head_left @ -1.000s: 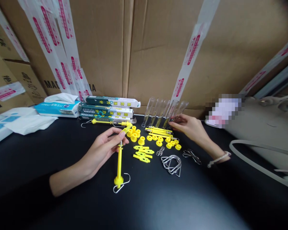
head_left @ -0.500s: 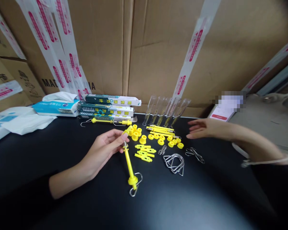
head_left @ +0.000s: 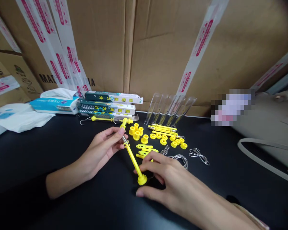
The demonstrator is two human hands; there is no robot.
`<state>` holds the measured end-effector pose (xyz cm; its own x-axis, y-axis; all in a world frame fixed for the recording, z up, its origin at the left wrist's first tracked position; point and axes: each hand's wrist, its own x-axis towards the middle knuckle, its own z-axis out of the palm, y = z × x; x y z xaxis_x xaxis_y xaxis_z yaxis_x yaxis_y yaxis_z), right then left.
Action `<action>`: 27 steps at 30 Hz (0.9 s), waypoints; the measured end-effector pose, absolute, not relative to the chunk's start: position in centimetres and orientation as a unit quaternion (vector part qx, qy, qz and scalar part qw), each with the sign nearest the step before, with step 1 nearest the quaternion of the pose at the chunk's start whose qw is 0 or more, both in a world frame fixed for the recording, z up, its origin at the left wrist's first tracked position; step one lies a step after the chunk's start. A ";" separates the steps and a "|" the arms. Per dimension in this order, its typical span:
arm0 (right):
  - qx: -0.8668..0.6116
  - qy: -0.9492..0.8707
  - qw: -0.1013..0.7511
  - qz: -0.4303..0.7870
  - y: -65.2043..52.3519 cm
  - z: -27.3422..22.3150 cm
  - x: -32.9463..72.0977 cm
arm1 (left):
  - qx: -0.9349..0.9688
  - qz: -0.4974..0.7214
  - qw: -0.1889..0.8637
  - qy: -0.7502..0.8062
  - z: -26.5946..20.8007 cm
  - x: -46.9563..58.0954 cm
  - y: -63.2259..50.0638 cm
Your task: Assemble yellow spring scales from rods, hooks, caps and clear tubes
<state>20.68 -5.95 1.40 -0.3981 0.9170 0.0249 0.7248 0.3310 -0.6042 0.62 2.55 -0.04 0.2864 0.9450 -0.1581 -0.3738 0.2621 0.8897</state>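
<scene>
My left hand (head_left: 105,150) pinches the upper end of a yellow spring scale core (head_left: 133,159), close to its silver spring. The core slants down to the right and ends in a yellow cap (head_left: 142,180). My right hand (head_left: 166,175) reaches around this lower end with thumb and forefinger apart; whether a fingertip touches it I cannot tell. The wire hook at that end is mostly hidden. Behind the right hand lie flat yellow tabs (head_left: 144,146), small springs (head_left: 165,150) and bent wire handles (head_left: 182,159), partly covered.
Yellow caps and rings (head_left: 144,138) lie beyond the hands, beside more yellow cores (head_left: 163,128). Several clear tubes (head_left: 166,110) stand at the back. Wire hooks (head_left: 198,156) lie right. Spring scale boxes (head_left: 110,108), an assembled scale (head_left: 103,119) and a tissue pack (head_left: 54,105) are at back left.
My right hand has come from the far right, beyond the rings, to the core's lower end. The core's lower end has shifted slightly right and up, still held by my left hand.
</scene>
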 end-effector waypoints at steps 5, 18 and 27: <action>-0.503 -0.780 0.249 0.277 -6.2 2.0 20.6 | 0.334 0.439 0.763 0.336 -0.1 0.7 2.3; -0.500 -0.745 0.354 0.263 -6.0 0.1 20.8 | 0.412 0.415 0.745 0.321 0.0 1.3 0.4; -0.464 -0.694 0.388 0.390 -6.0 -1.1 20.3 | 0.425 0.386 0.762 0.301 0.0 1.2 0.2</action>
<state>20.28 -5.97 -1.08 -0.2676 0.9472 0.1767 0.3404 0.2645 -0.9023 1.17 0.19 0.03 0.5219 0.8429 -0.1306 -0.3323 0.3419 0.8790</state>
